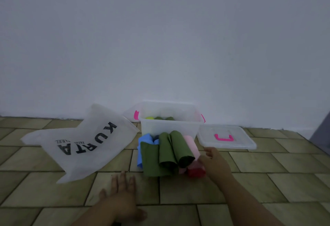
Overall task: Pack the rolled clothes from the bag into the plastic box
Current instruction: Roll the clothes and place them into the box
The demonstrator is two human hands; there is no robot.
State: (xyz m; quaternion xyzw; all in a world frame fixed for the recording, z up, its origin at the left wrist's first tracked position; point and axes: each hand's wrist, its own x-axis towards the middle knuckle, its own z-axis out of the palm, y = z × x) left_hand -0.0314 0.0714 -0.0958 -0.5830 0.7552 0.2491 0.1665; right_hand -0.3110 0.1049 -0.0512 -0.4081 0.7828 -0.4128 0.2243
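Where cloth cylinders (167, 152) bunch, right hand (214, 163) touches red roll (195, 172).

A pile of rolled clothes (167, 154) is seen on the tiled floor (267, 181). At its 12 o'clock a clear plastic box (169, 129) is set, with a few rolls inside. A white bag (80, 154) is spread at 9 o'clock and a lid (241, 143) at 2 o'clock. The red roll (195, 172) is touched by the right hand (216, 163); no grip can be confirmed. The left hand (123, 190) is laid flat at 7 o'clock.

Box (169, 127) mouth open above; rolled clothes (169, 152) crowd front; lid (226, 137) right.
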